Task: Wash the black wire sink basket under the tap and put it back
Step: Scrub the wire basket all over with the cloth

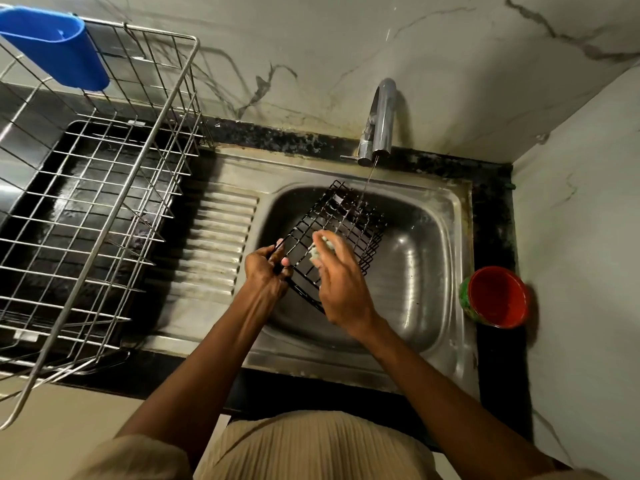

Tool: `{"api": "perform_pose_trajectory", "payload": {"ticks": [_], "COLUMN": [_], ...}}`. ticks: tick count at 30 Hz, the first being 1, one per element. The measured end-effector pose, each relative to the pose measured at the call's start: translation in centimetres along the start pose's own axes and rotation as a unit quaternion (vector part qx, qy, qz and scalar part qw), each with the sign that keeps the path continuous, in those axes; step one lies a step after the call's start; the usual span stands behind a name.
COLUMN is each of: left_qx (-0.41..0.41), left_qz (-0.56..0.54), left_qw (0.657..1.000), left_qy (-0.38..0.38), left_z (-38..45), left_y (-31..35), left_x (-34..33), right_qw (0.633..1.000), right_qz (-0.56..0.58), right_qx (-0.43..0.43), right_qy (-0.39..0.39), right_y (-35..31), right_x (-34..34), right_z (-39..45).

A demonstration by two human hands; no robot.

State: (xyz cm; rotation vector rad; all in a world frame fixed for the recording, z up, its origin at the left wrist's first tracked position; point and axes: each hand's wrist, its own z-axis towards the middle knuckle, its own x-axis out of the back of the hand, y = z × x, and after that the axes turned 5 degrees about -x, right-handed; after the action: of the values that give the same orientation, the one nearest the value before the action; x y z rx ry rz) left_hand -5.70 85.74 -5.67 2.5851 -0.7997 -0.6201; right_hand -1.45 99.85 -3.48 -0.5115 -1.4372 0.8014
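The black wire sink basket (349,220) is held tilted over the steel sink bowl (422,271). My left hand (266,271) grips its near left corner wire. My right hand (337,278) holds a pale, soapy scrub pad (320,249) against the basket's wires. A thin stream of water falls from the chrome tap (379,123) onto the basket's far end.
A steel wire dish rack (104,209) stands on the counter at the left, with a blue plastic holder (59,46) hung on its back rim. The ribbed drainboard (214,244) lies between rack and bowl. A red cup (497,296) sits at the sink's right edge against the marble wall.
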Motion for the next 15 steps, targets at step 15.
{"api": "perform_pose_trajectory", "payload": {"ticks": [15], "left_qx": [0.012], "left_qz": [-0.011], "left_qw": [0.996], "left_qy": [-0.084], "left_z": [-1.5], "left_y": [-0.2], "left_x": [0.5], "right_qw": [0.982], "right_qz": [-0.049], "right_qx": [-0.172], "right_qy": [0.053], "right_y": [2.9], "right_x": [2.4], "right_z": [6.9]}}
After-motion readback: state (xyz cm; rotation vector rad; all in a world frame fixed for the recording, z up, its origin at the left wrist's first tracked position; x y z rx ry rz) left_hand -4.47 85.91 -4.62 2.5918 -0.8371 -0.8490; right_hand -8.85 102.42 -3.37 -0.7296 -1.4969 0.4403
